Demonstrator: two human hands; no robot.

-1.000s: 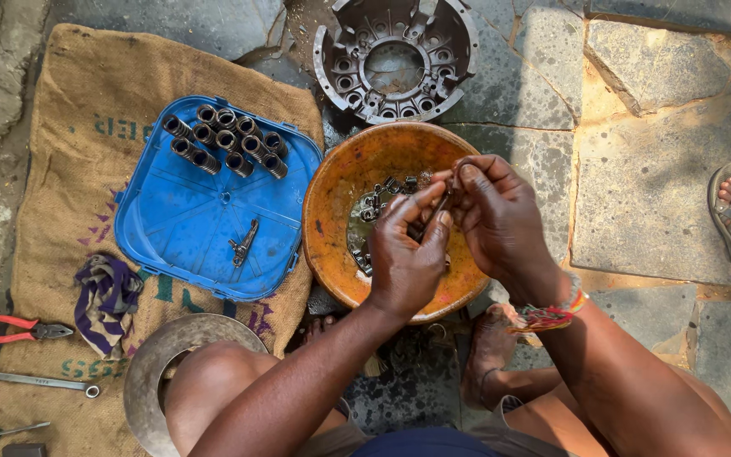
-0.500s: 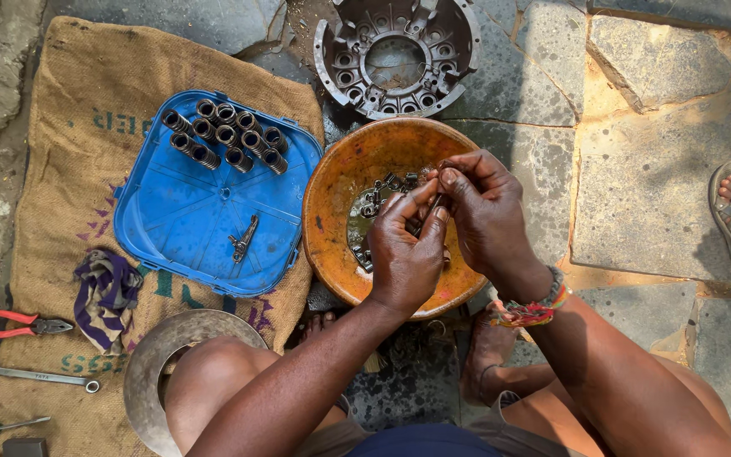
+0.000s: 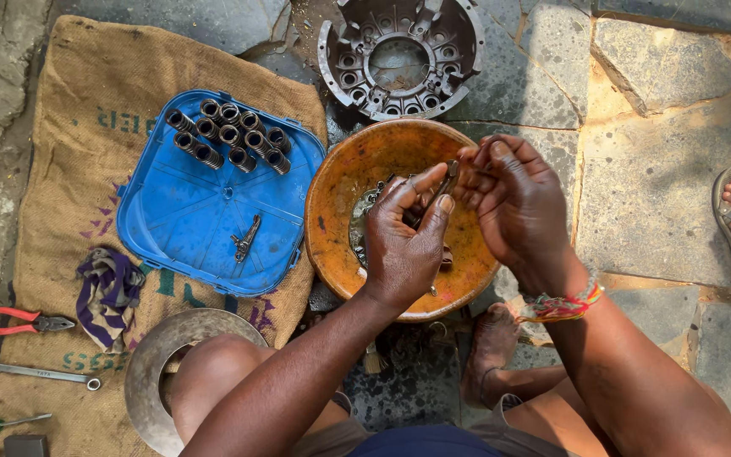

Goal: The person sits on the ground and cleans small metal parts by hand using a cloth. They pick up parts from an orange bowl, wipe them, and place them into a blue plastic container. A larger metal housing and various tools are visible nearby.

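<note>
1. The left hand (image 3: 403,241) and right hand (image 3: 509,199) meet at centre frame, both pinching one small dark metal lever (image 3: 447,182) over the rusty orange round metal bowl (image 3: 340,203).
2. Best kept above that bowl, I judge, so drips and anything dropped land inside.
3. Grip by the ends; an oily part likely slips.
4. The blue square plastic lid (image 3: 188,220), left of centre, carries dark coil springs (image 3: 230,135) and a similar lever (image 3: 244,239).
</note>
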